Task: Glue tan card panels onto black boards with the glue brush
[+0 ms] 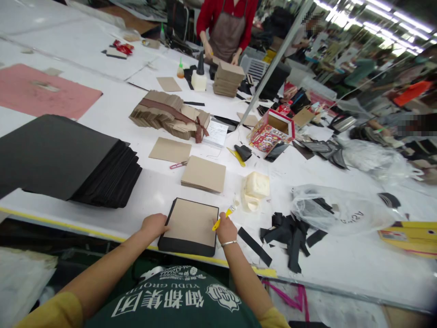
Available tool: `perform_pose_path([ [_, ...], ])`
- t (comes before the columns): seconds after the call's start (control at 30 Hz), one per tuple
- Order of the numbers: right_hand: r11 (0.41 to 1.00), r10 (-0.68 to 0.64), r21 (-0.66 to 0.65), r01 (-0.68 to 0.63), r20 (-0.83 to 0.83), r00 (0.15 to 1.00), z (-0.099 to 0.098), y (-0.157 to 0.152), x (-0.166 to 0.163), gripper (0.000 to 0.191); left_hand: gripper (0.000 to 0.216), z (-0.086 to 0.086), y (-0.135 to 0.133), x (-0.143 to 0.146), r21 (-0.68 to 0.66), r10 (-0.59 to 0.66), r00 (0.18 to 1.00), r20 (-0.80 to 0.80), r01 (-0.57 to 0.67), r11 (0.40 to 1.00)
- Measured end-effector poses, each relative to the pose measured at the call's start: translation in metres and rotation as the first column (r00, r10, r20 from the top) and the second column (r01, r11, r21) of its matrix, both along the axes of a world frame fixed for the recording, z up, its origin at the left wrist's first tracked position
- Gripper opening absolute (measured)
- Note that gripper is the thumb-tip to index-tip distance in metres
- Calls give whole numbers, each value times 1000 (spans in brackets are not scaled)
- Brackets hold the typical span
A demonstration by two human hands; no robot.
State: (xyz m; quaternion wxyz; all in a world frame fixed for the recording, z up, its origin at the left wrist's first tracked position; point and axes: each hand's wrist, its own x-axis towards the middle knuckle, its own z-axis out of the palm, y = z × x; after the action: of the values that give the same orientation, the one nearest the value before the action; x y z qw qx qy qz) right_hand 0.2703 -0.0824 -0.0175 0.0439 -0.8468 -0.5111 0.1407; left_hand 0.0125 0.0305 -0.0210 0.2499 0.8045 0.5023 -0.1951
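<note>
In front of me, at the table's near edge, lies a squared stack of black sheets (191, 247) with a beige cardboard piece (193, 221) on top. My left hand (155, 225) is closed at the stack's left edge, thumb near the top face, the other fingers mostly hidden. My right hand (226, 229) grips a yellow-handled brush (223, 218), bristles pointing up and right, and rests against the stack's right edge. Just behind lies a pile of cardboard pieces (204, 173). Right of it stands a whitish glue-stained container (256, 187).
Left is a tall pile of black sheets (116, 177). Black strips (290, 237) and a plastic bag (341, 209) lie right. Thread snips (178, 165), a tied cardboard bundle (167, 111) and a red box (273, 132) lie farther back. A co-worker (227, 27) stands across the table.
</note>
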Motion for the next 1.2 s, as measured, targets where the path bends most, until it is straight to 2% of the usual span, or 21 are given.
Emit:
perform_pose_path([
  [0.07, 988, 12, 154, -2, -64, 998, 19, 6, 0, 32, 24, 5, -11, 14, 146, -146, 978, 151, 124, 981],
  [0.13, 955, 28, 292, 49, -254, 967, 35, 18, -5, 36, 28, 4, -24, 29, 241, -282, 917, 280, 217, 946],
  [0.2, 939, 44, 315, 140, -512, 858, 45, 35, -15, 39, 37, -2, -35, 41, 257, -345, 882, 320, 269, 928],
  [0.27, 948, 26, 246, 201, -690, 723, 46, 52, -30, 41, 44, -10, -43, 46, 246, -363, 881, 304, 295, 923],
  [0.3, 951, 16, 223, 216, -731, 682, 43, 58, -38, 41, 45, -13, -45, 46, 241, -367, 883, 293, 303, 922],
  [0.33, 949, 24, 228, 219, -743, 669, 39, 63, -45, 40, 46, -15, -46, 45, 237, -369, 884, 287, 308, 921],
  [0.4, 932, 104, 317, 174, -698, 709, 26, 63, -56, 37, 48, -17, -46, 40, 219, -354, 889, 291, 298, 929],
  [0.47, 903, 210, 425, 67, -572, 793, 8, 53, -61, 35, 49, -17, -42, 34, 201, -276, 911, 307, 221, 954],
  [0.57, 866, 290, 489, -100, -331, 898, -25, 24, -57, 29, 49, -21, -33, 22, 205, -48, 932, 360, -29, 978],
  [0.67, 824, 360, 518, -228, -170, 917, -59, -4, -48, 22, 42, -29, -22, 13, 149, 172, 884, 434, -259, 954],
  [0.77, 807, 408, 507, -304, -106, 907, -80, -19, -43, 20, 38, -36, -15, 9, 47, 284, 837, 468, -345, 938],
  [0.97, 804, 404, 513, -301, -99, 909, -88, -20, -44, 23, 33, -34, -10, 14, -86, 437, 775, 457, -450, 889],
  [1.13, 820, 394, 498, -283, -132, 910, -84, -19, -44, 21, 26, -32, 0, 20, -308, 685, 615, 390, -614, 727],
  [1.2, 819, 393, 501, -279, -137, 909, -84, -20, -43, 21, 24, -33, 4, 20, -330, 704, 600, 379, -623, 709],
])
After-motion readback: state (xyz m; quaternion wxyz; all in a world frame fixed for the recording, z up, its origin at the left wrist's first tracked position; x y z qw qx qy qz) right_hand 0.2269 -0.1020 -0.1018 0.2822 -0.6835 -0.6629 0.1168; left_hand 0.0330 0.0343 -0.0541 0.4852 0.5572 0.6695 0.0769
